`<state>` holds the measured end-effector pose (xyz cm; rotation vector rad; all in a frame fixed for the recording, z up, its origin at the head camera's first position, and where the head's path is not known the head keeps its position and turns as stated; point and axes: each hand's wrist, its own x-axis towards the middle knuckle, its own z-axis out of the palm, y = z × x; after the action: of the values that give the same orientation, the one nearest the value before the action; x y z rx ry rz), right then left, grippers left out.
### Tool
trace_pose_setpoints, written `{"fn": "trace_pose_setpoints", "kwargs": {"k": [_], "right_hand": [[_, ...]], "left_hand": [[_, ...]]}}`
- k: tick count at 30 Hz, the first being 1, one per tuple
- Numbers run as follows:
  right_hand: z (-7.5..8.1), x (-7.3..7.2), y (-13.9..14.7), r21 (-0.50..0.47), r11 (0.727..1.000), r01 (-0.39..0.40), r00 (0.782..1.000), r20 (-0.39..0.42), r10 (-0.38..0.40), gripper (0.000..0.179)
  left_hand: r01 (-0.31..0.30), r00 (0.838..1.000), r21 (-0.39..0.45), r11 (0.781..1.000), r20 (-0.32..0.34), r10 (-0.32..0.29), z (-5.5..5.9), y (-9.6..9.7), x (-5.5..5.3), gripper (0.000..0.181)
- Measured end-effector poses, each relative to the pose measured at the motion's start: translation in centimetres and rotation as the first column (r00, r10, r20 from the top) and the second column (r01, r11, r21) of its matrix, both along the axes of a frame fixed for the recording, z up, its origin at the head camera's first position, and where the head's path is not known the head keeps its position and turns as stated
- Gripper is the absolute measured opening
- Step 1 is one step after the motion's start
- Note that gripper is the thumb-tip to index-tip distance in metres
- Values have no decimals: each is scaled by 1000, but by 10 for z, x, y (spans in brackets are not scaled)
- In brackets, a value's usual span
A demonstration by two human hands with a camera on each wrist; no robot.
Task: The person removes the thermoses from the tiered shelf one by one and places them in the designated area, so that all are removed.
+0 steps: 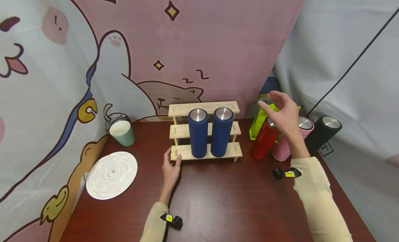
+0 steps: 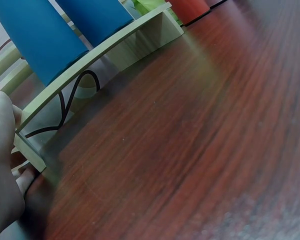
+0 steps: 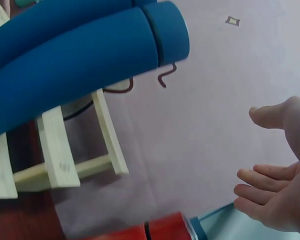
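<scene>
A three-tier wooden display stand (image 1: 184, 131) stands on the table. Its lowest step carries two dark blue vacuum flasks (image 1: 198, 134) (image 1: 222, 132) with steel-topped lids, upright side by side. My left hand (image 1: 170, 171) grips the left end of that lowest step, thumb on top and fingers around the side; the left wrist view shows the same hand (image 2: 2, 160) at the step's end. Held in the air near the top of a red flask (image 1: 264, 139), my right hand (image 1: 285, 113) has its thumb and fingers spread apart. Nothing lies between them in the right wrist view.
Right of the stand, beside the red flask, are a pink flask (image 1: 281, 148) and a black flask (image 1: 322, 131), with a lime-green bag (image 1: 257, 124) behind. On the left are a pale green cup (image 1: 126, 135) and a round woven mat (image 1: 112, 175). Printed cloth hangs behind the table.
</scene>
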<state>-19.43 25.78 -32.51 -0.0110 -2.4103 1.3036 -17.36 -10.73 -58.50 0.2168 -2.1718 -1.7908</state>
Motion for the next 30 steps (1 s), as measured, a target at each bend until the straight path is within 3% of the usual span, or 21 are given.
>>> {"fn": "trace_pose_setpoints", "kwargs": {"k": [13,20,30], "right_hand": [[8,-7,-40,-28,989,-143,988,-62,141,63],[1,-3,-58,-12,977,-212,973,-97,210,58],[-18,0,-77,-16,952,-307,951,-54,306,62]], "left_hand": [[0,1000,-1,1000,5,0,1,-1,-1,57],[3,1000,7,1000,3,-3,1,0,1,56],[-4,1000,4,1000,11,4,1,0,2,56]]}}
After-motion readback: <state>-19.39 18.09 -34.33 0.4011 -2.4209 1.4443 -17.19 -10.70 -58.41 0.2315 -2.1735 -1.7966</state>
